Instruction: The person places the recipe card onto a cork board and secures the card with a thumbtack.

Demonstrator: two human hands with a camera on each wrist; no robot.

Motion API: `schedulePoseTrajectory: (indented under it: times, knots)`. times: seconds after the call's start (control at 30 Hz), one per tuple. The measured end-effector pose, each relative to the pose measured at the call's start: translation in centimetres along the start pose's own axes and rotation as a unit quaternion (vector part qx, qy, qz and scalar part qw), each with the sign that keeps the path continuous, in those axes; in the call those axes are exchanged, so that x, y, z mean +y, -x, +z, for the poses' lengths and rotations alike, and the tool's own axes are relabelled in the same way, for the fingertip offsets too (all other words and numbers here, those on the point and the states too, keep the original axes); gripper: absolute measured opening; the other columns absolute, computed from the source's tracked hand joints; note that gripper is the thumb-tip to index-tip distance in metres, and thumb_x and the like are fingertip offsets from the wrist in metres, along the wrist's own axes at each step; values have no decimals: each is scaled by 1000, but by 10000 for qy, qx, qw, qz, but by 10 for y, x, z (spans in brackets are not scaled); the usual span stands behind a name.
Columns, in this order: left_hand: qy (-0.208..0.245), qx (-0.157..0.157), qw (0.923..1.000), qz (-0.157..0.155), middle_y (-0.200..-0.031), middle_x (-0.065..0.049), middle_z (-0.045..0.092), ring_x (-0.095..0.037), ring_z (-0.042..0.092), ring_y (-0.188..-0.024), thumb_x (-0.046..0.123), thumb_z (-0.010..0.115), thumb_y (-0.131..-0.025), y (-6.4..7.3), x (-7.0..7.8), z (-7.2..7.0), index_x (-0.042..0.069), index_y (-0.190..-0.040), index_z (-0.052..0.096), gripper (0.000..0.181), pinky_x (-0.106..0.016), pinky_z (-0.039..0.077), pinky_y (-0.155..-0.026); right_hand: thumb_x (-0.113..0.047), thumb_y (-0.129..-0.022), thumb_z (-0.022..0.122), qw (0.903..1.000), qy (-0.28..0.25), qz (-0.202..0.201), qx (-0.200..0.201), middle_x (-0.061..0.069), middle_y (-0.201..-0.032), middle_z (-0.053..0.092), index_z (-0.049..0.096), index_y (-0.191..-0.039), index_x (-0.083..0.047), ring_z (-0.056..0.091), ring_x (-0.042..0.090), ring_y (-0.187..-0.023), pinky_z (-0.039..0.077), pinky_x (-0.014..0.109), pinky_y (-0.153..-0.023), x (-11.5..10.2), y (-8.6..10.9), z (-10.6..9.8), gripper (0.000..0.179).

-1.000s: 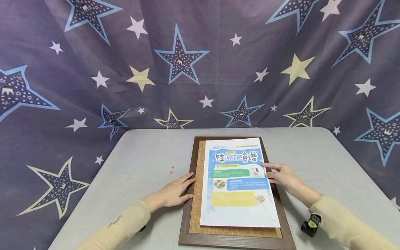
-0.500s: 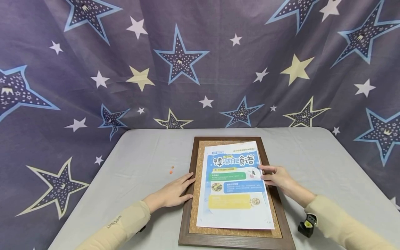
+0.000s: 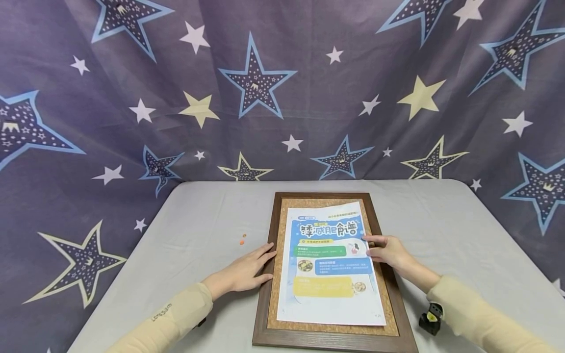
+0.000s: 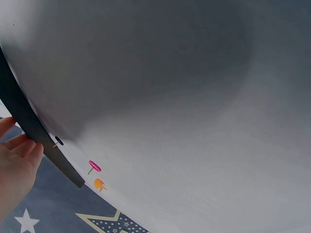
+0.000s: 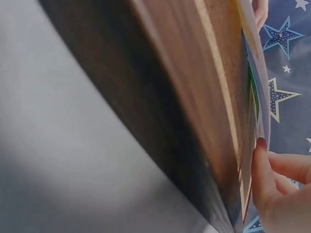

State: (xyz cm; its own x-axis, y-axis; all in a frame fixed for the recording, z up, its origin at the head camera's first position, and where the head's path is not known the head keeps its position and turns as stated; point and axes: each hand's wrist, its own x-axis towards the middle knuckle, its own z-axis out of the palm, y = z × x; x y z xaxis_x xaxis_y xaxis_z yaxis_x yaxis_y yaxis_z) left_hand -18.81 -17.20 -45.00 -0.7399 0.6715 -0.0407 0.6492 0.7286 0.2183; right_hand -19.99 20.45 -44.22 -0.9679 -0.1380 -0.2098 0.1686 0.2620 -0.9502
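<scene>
Compared with a second ago, the printed sheet (image 3: 331,264) sits a little further toward eight o'clock, and the right hand (image 3: 390,252) comes across with it; the left hand (image 3: 243,274) is in the same spot. With twelve at the far side of the table (image 3: 198,215), the sheet lies over the cork (image 3: 273,304), within the wooden frame (image 3: 335,339), its far edge slanting slightly. At the sheet's three o'clock the right hand pinches the paper's edge between thumb and fingers, nearly closed; the left hand's fingers are loosely extended, resting on the frame at nine o'clock and gripping nothing that shows. Setting the sheet straight looks like the step in hand; for that, it would help to leave the left hand steadying the frame, turn the sheet slightly until the cork margins match, and lower the curling three o'clock edge before letting go. In the left wrist view a dark tack (image 4: 59,141), a pink tack (image 4: 95,166) and an orange tack (image 4: 99,184) lie on the table; in the head view they shrink to specks toward ten o'clock. Most small print is unreadable, the cork beneath the paper is hidden, and the blurred right wrist view probably shows that edge clear of the cork, though where contact begins is unclear.
</scene>
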Motion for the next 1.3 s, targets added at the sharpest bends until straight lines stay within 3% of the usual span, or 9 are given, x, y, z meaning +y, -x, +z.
schedulePoseTrajectory:
  times: [0.67,0.97,1.17,1.3]
  knots:
    - [-28,-62,10000,-23,-145,-12,20,-27,22,-130,39,45,-90,-2,0,-1,6,-136,31,59,-40,27,-102,9,-80,54,9967,758,-170,228,31,-100,57,48,-119,12,62,24,-81,52,30,-69,5,-1,2,39]
    - [-43,-61,10000,-20,-144,-13,20,-27,22,-130,39,45,-90,-1,1,-1,5,-136,31,59,-40,27,-102,10,-77,56,9931,1061,-480,144,27,-91,61,49,-117,14,63,23,-75,52,29,-65,6,-2,0,40]
    - [-39,-45,10000,0,-144,-14,20,-28,23,-130,39,45,-90,-1,1,-2,5,-136,31,59,-40,27,-102,9,-76,58,9815,1610,-1022,182,27,-100,55,52,-113,13,60,23,-73,46,24,-51,6,1,0,38]
    - [-52,-43,10000,-2,-144,-14,20,-27,23,-130,39,45,-90,-1,1,-1,5,-136,31,59,-40,27,-102,9,-76,58,9625,2024,-1793,238,28,-105,50,53,-110,15,59,31,-82,48,23,-54,7,5,-3,35]
